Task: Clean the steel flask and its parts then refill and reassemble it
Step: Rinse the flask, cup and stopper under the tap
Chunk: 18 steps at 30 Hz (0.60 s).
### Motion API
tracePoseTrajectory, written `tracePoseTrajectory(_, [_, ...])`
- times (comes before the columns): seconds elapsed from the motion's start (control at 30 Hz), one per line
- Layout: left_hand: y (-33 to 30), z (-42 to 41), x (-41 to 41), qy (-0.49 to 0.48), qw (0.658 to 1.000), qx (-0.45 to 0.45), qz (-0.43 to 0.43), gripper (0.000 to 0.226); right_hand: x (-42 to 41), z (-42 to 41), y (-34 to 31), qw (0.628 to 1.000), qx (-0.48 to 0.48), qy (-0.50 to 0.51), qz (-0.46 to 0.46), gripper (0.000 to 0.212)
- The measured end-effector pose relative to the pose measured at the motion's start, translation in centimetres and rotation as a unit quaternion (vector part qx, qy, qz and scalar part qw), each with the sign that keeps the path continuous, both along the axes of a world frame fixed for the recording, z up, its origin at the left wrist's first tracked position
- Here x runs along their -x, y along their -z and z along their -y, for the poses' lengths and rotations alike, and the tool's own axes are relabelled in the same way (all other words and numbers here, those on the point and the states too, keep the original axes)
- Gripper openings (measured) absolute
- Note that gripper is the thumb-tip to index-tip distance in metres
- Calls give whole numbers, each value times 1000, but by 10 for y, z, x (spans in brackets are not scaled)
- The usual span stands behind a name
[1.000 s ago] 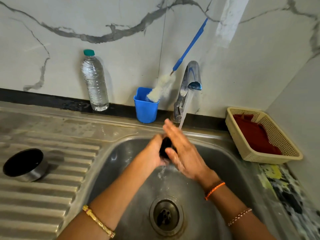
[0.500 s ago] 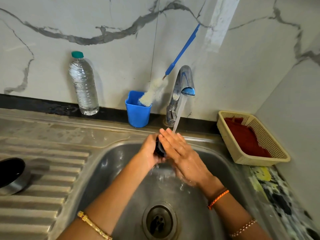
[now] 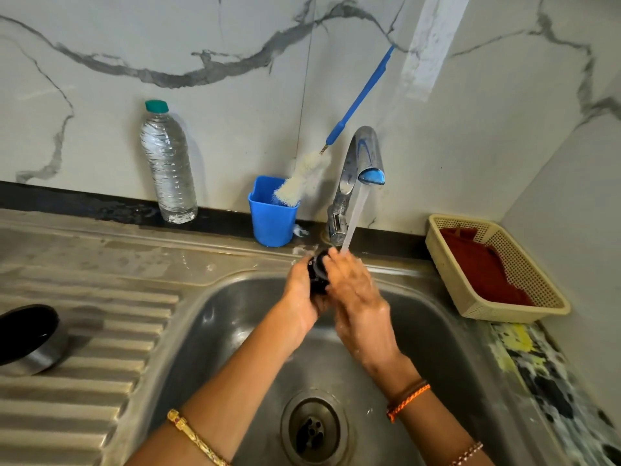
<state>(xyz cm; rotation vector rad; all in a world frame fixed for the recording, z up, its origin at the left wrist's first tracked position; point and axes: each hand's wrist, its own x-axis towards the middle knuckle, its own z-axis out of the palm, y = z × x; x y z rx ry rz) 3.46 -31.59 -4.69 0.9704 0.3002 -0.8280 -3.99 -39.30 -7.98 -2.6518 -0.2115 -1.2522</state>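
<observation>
Water is running from the tap (image 3: 364, 163) onto the right hand (image 3: 358, 297), whose straight fingers are pressing on a black stopper (image 3: 317, 272). The left hand (image 3: 302, 297) is gripping the stopper over the sink (image 3: 437, 348). A steel cap (image 3: 30, 341) is sitting on the drainboard (image 3: 100, 331).

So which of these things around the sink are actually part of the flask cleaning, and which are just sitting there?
Part of the job:
- black flask part, gripped by the left hand, rubbed by the right hand
- running tap
- sink
- steel cup on the drainboard
- probably the bottle brush in the blue cup

Lying about:
- water bottle
- basket with red cloth
</observation>
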Motion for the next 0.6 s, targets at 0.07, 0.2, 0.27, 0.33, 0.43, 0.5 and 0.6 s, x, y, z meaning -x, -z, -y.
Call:
tracePoseTrajectory(0.07, [3,-2,-3,13,999,-34,1,28,2,0,3,998,26,-56,1,45])
tracePoseTrajectory(0.2, [5,-5,1,97,987,-130,13,33,12,15,-5,986,-9,-158,55,17])
tracePoseTrajectory(0.27, [5,-3,4,97,989,-110,2,31,14,17,-9,985,-86,-142,45,17])
tracePoseTrajectory(0.33, [3,-1,2,57,996,-62,8,33,11,12,-11,986,-154,-63,13,15])
tracePoseTrajectory(0.43, [-5,-2,2,21,998,47,46,35,4,6,-12,960,-273,-19,-61,22])
tracePoseTrajectory(0.5, [-7,-3,9,30,990,108,85,35,2,5,-15,943,-318,-27,-97,32])
tracePoseTrajectory(0.6, [-2,-1,19,48,985,108,128,36,1,9,-18,958,-258,-8,-124,51])
